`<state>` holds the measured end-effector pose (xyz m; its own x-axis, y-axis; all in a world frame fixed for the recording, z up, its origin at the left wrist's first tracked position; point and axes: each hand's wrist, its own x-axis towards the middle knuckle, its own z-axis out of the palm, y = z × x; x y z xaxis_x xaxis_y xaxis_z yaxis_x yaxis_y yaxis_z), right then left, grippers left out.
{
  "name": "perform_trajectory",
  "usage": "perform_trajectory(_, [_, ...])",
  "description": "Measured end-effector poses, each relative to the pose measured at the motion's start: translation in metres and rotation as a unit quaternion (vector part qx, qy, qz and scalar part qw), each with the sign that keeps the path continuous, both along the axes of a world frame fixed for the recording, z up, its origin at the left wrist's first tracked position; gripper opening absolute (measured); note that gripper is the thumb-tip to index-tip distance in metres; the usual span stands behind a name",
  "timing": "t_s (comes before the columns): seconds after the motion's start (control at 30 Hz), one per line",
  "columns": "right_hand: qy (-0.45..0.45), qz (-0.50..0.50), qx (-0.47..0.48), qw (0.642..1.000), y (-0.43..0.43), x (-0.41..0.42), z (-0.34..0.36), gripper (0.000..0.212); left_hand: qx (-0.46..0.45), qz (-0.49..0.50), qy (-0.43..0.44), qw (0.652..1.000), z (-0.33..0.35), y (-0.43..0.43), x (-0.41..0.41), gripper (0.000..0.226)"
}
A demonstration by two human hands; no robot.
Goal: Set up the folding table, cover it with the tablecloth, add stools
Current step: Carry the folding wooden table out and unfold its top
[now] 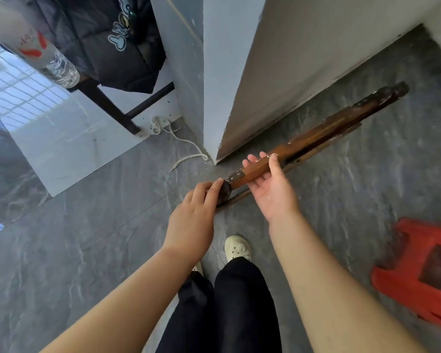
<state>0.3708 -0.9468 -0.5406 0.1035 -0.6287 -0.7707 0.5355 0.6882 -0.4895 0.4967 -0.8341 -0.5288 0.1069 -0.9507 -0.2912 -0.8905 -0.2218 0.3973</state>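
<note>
Folding table, folded flat and seen edge-on from above, runs along the foot of the white wall, from the wall's outer corner away toward the far right. Its top edge is brown wood with dark, worn ends and small metal fittings. A thinner wooden strip shows below it, close to the grey tiled floor; whether that strip rests on the floor I cannot tell.

At the near end, the left grip, a bare hand, has its fingers curled over the dark rounded corner. The right grip lies palm up under the wooden edge just beyond, with fingers wrapped round the far side and the thumb on top, so both hold the folded frame.

The wall stands right beside the table's far side along its whole length. At the wall's corner, left of the near end, a white cord trails across the floor. Past that, on paler tiles, is a dark furniture leg with a black padded jacket hanging over the frame above it, and a clear plastic bottle nearer the camera.

A red plastic stool sits on the floor at the right, well apart from the table. Directly below the hands are the person's black trousers and a pale clog.
</note>
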Motion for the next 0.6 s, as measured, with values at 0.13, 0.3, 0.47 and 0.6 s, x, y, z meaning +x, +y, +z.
perform_trajectory(0.13, [0.007, -0.014, -0.032, 0.999, 0.002, 0.000, -0.006, 0.027, 0.000, 0.002, 0.009, 1.000, -0.002, 0.000, 0.000, 0.077])
perform_trajectory(0.3, [0.011, -0.008, -0.050, 0.999, 0.007, -0.001, -0.009, 0.025, -0.018, 0.016, 0.006, 1.000, -0.003, 0.002, -0.003, 0.070])
perform_trajectory(0.47, [0.017, -0.002, -0.052, 0.999, 0.017, -0.014, -0.008, 0.024, -0.011, 0.025, -0.008, 1.000, 0.000, 0.011, -0.020, 0.069])
perform_trajectory(0.6, [0.028, -0.017, -0.027, 0.999, 0.036, -0.035, -0.005, 0.029, -0.014, 0.020, -0.012, 1.000, 0.002, 0.035, -0.048, 0.068])
